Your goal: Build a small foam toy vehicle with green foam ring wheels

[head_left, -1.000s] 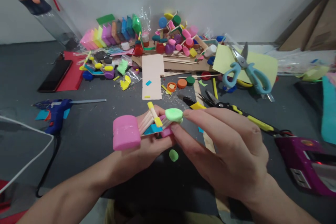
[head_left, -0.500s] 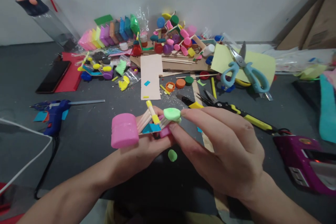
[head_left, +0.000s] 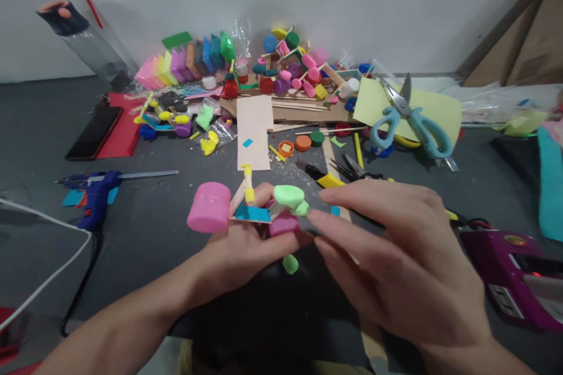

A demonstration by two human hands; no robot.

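Above the grey counter (head_left: 145, 246), a small toy (head_left: 253, 214) with pink round pieces (head_left: 210, 207) is being held by the left hand (head_left: 246, 249), whose grip is being clamped on its right part. The grip of the right hand (head_left: 396, 252) is being held apart just beside the light green clay (head_left: 289, 195) of the toy; whether this clay is being touched cannot be told.
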